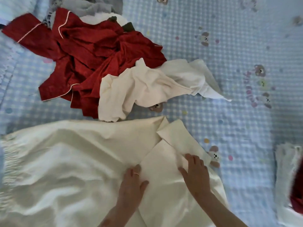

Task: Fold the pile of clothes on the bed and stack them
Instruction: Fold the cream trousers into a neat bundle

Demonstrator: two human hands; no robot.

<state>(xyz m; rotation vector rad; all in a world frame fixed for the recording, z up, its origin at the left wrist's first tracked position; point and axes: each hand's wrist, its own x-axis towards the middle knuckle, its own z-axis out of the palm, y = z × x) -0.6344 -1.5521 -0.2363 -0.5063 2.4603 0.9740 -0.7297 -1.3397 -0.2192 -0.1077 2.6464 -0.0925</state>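
At the left and lower part of the frame lay the cream satin garment (68,161), spread wide over the blue checked bedsheet (229,46), with its long axis running from the left edge toward the lower centre. We could not tell for sure what kind of garment it was; the gathered band at the far left suggested a waist. Above it, in the upper left, the red pyjama pieces (91,54) with white piping waited in a heap, together with something grey (91,5) at the top edge and a crumpled white T-shirt (147,86) near the centre.

Our left hand (132,185) rested flat on the satin in the lower centre, fingers straight and close together, holding nothing, only pressing the cloth. A ring was on one finger. Just to its right our right hand (196,174) lay on the same garment, fingers spread and straight, the fingertips touching the folded strip (178,136) that pointed up and to the left from them.

We judged that the coming move depended on this: most of the unfolded cloth lay to the left of both hands, so the left hand was nearer to it, while the right hand kept the strip in place.

At the right edge some white fabric (285,169) and a piece of red (297,190) were partly visible; whether they were already folded we could not say.
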